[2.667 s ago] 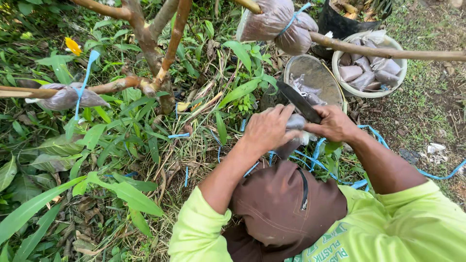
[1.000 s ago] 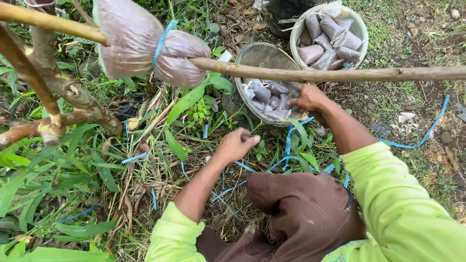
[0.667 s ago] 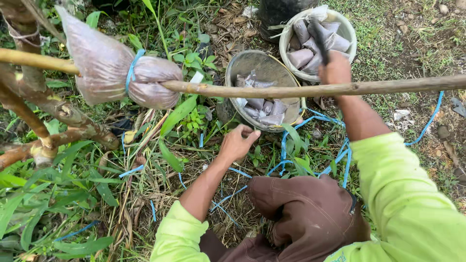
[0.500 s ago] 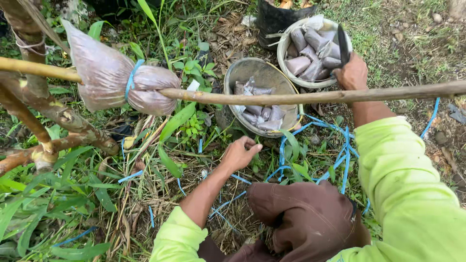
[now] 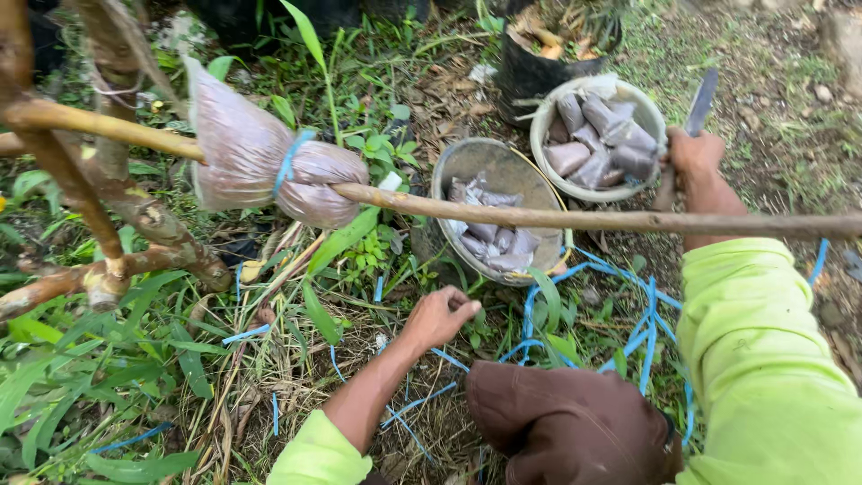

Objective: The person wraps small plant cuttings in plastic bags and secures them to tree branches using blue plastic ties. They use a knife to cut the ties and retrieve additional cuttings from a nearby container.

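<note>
A: Knife (image 5: 701, 101)?
B: Dark blade, pointing up, gripped by the handle in the right hand (image 5: 690, 154). It stands just right of the white bowl (image 5: 544, 126), touching or nearly touching the rim; cannot tell which.

A: Left hand (image 5: 439, 316)?
B: Curled into a loose fist low in the grass, below the grey bowl (image 5: 446, 171). Whether it pinches something, cannot tell. Blue strings (image 5: 628, 310) lie loose on the ground, right of that hand and below the grey bowl.

A: Bowl contents?
B: Both hold small grey soil-filled packets (image 5: 597, 144). White bowl sits up and right of the grey bowl, rims near each other. A black pot (image 5: 530, 76) stands just above the white bowl.

A: Branch?
B: A thin branch (image 5: 575, 217) runs across, passing in front of the grey bowl's lower half. Left of the grey bowl, a plastic wrap (image 5: 260, 166) full of brownish material bulges around the branch, cinched mid-way with a blue tie (image 5: 289, 162).

A: Person?
B: Lime-green sleeves (image 5: 763, 359), brown cap (image 5: 575, 431) below the grey bowl.
</note>
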